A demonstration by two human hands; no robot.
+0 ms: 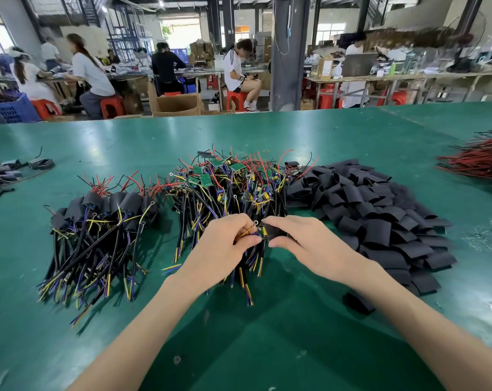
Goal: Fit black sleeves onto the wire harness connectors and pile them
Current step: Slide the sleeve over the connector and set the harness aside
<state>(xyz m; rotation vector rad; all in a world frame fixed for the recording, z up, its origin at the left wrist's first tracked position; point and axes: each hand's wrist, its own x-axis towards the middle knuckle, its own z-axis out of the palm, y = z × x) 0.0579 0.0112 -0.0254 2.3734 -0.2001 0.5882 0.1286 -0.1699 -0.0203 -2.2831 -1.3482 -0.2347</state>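
On the glossy green table, matte-sleeved harnesses heap at left. Centre: tangled bare harnesses; before them the left grip pinches thin coloured wires, and the right grip pinches a black sleeve at their end. Right: flattened tubular sleeves lie piled.

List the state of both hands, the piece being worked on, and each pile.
Left hand: pinches harness wires.
Right hand: holds sleeve.
Harness: board end at sleeve mouth, not yet covered.
Left pile: sleeved.
Middle pile: boards bare.
Right pile: loose sleeves, flat.
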